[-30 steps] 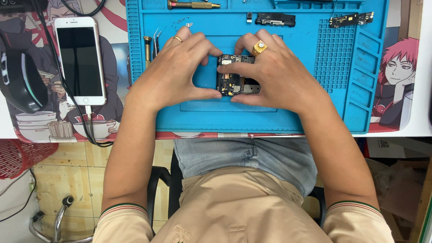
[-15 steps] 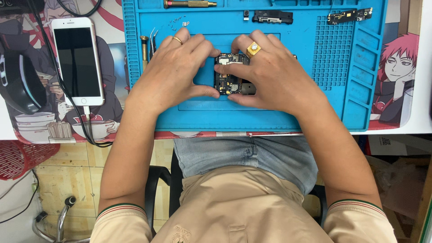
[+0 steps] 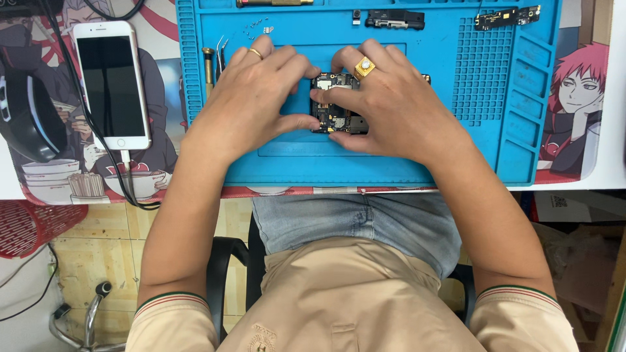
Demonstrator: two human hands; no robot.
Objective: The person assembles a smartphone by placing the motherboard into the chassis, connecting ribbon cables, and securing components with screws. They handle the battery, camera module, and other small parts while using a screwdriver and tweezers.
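A: Both hands close on a small circuit board at the middle of a blue repair mat; the left hand pinches its left edge, the right hand covers its right side.

B: Why the double grip?

A: Likely to steady it; the fingers hide much of the board. Tweezers and loose screws lie near on the mat, and a white phone charges on the left, well apart.

Circuit board on mat, between both hands; phone left, probably beside mat.
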